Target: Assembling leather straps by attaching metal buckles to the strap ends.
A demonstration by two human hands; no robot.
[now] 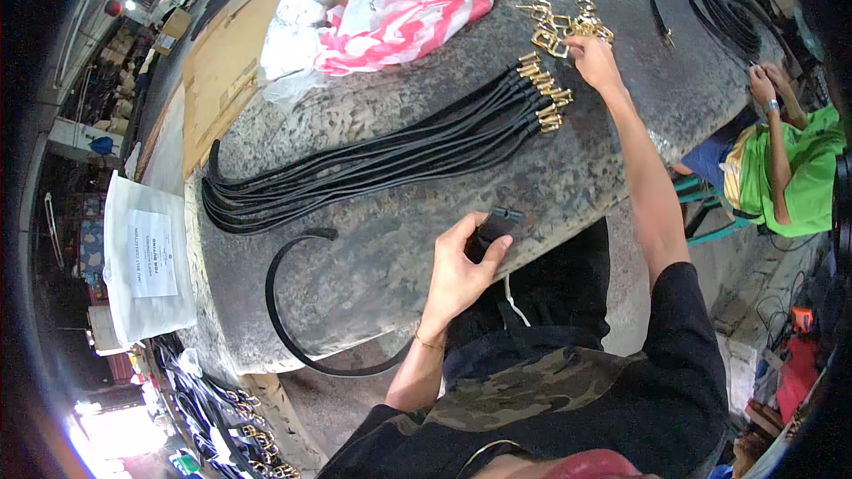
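Observation:
My left hand point(463, 268) is closed around the end of a black belt strap point(501, 223) at the table's near edge. The strap's length curves away to the left, behind my wrist. My right arm stretches far forward, and my right hand point(593, 62) is at a small pile of gold buckles point(596, 28). Its fingertips are pinched together on one gold buckle point(550, 43) at the pile's near side. Between my hands and the far side lies a bundle of black belts point(382, 160), with gold buckle ends facing right.
The dark mottled table point(355, 288) carries a red-and-white plastic bag point(408, 22) at the back and a coiled black strap point(723, 18) at far right. A white bin point(146, 257) stands left. A person in a green shirt point(812, 173) sits right. More buckled belts point(217, 408) hang lower left.

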